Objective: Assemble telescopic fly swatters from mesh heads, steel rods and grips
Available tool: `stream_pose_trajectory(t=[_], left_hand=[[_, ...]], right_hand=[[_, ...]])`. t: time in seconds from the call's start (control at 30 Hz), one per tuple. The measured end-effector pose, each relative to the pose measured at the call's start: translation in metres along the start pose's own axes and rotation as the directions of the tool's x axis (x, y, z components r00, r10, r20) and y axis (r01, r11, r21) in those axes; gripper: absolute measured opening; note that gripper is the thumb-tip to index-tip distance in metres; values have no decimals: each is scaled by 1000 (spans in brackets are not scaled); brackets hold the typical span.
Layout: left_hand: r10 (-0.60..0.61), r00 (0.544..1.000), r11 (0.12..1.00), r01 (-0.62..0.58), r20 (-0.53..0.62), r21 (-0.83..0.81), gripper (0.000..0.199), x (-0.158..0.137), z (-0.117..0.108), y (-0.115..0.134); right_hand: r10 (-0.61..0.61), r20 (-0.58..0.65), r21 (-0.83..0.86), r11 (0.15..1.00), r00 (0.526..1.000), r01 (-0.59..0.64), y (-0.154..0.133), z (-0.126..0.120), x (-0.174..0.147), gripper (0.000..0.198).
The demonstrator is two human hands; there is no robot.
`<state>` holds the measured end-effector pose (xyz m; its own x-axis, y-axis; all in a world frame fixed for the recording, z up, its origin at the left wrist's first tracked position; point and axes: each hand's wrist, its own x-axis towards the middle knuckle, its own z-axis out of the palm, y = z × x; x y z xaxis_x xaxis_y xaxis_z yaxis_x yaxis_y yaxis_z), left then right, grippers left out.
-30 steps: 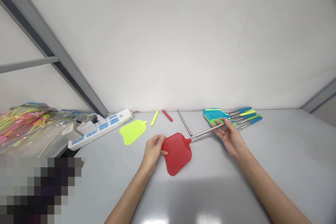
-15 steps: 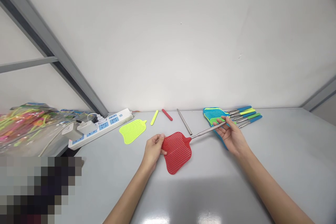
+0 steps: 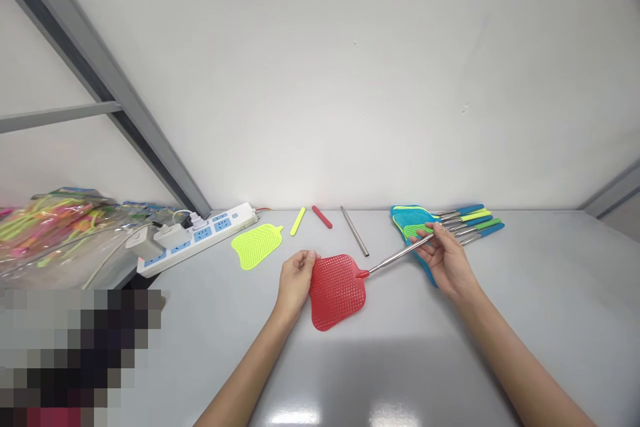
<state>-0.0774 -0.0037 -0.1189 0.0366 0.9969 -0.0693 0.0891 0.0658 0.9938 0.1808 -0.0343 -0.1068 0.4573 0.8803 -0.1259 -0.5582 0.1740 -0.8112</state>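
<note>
A red fly swatter head (image 3: 339, 293) with a perforated face is fixed to a thin metal rod (image 3: 400, 254). My left hand (image 3: 296, 283) pinches the left edge of the red head. The far end of the rod is gripped between the thumb and fingers of my right hand (image 3: 446, 259). Behind that hand lies a stack of fly swatters (image 3: 411, 219) with blue and green heads, partly covered by it. Past the red head lie a loose metal rod (image 3: 355, 232), a red handle (image 3: 322, 217), a yellow handle (image 3: 298, 221) and a yellow swatter head (image 3: 257, 246).
At the left stands a white power strip (image 3: 235, 219) with plugs and cables. Beyond it are clear plastic bags (image 3: 60, 227) with colourful contents. The grey table (image 3: 540, 293) meets a pale wall (image 3: 340, 80) at the back. The lower left corner is pixelated.
The red swatter has turned a little about its rod, so its face shows flatter towards me. Both hands keep their grip. The whole view has shifted slightly.
</note>
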Motion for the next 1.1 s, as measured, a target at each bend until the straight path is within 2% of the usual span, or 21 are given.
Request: stream_pose_trajectory(t=[0.1, 0.23, 0.63, 0.9, 1.1], left_hand=[[62, 996, 998, -61, -63, 8, 33, 1, -1, -3], [96, 986, 993, -86, -134, 77, 36, 2, -3, -3], [152, 980, 974, -126, -132, 187, 32, 4, -5, -3], [182, 966, 954, -129, -182, 271, 30, 5, -8, -4], [202, 959, 942, -134, -201, 308, 31, 6, -9, -6]], right_hand=[[15, 17, 6, 1000, 1000, -15, 2, 3, -3, 23], [24, 41, 31, 999, 999, -26, 6, 6, -6, 24], [18, 80, 87, 996, 997, -25, 9, 11, -9, 23], [-74, 65, 29, 997, 995, 72, 8, 12, -12, 23], [-77, 29, 41, 996, 997, 76, 12, 14, -16, 22]])
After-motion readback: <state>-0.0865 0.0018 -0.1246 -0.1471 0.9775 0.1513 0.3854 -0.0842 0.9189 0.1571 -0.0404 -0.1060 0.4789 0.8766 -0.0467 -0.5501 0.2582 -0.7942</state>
